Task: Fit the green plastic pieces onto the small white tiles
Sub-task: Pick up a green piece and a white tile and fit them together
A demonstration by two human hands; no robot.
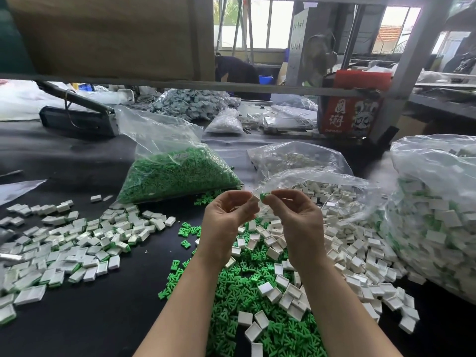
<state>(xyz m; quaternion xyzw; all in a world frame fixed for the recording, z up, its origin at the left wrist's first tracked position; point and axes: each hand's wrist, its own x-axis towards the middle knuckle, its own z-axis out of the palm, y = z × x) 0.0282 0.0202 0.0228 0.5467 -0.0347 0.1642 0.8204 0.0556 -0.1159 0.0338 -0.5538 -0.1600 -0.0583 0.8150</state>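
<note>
The right hand (293, 212) is pinching a small green plastic piece (264, 196) between thumb and fingertips, while the left hand (228, 215) is curling its fingers round a small white tile (255, 199) that is barely showing; the two are meeting at the fingertips, raised above the black tabletop (103, 318). Both forearms are reaching up from the lower edge, palms turned inward. Loose forked green pieces (231, 292) and hollow rectangular white tiles (347, 253) are lying heaped beneath. A pile of assembled white-and-green tiles (64, 248) is lying to the left. A crinkled clear plastic bag of green pieces (175, 173) is sitting beyond, its small label unreadable
</note>
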